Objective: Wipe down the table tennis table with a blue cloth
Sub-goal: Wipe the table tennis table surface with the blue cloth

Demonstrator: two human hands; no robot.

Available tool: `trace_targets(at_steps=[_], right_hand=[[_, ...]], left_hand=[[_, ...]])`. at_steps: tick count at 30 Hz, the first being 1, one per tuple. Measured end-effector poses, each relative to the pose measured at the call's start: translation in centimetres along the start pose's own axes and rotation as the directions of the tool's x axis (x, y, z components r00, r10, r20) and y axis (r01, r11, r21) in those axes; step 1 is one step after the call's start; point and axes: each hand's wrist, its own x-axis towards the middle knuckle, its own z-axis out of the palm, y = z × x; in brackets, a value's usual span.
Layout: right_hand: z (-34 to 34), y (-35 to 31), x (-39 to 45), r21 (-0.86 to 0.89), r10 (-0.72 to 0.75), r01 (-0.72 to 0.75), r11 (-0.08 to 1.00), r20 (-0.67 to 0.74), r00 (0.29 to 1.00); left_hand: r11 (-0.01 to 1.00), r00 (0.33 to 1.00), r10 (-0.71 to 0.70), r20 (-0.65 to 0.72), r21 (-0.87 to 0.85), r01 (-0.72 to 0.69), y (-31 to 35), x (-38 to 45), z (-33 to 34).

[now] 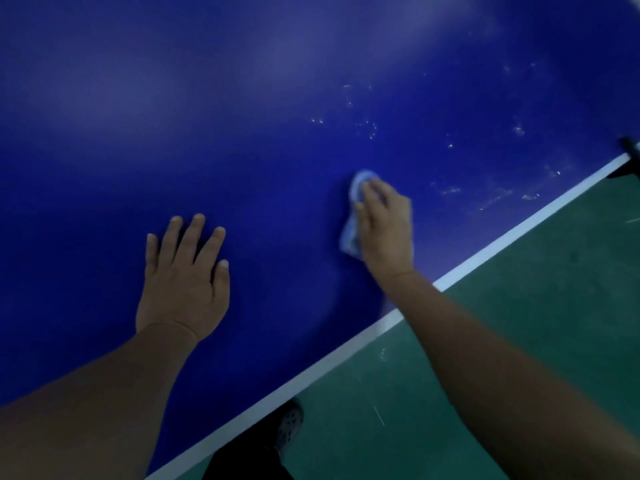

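Crumpled pale-blue cloth (351,230) sits centre-right on the dark-blue tabletop (242,116), bunched under the right hand (384,223), which grips it. Left hand (183,282) lies flat, fingers spread, holding nothing. Soft, light stuff, likely best held bunched under the palm.

Table surface (242,116): deep blue, with a white border line (485,251) along its edge. Cloth (351,233): pale blue. Floor (519,323): green.

floor (519,323): green, scuffed w/ pale scratches | light: dim; soft glare patches up top
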Motion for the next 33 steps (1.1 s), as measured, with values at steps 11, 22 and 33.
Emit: trace_targets(at_steps=[11, 22, 33], right_hand=[[2.5, -1.6, 7.4, -0.280, -0.299, 0.414, 0.866, 0.371, 0.879], [5.9, -4.1, 17.0, -0.200, -0.370, 0.474, 0.857, 0.400, 0.838], [7.5, 0.7, 27.2, -0.271, -0.390, 0.519, 0.811, 0.412, 0.824]], left_hand=[[1.000, 0.998, -0.002, 0.055, -0.031, 0.004, -0.6, 0.2, 0.1], [0.999, 0.998, 0.022, 0.059, 0.041, -0.024, -0.5, 0.2, -0.2], [0.994, 0.985, -0.104, -0.138, -0.038, 0.099, 2.1, 1.5, -0.8]])
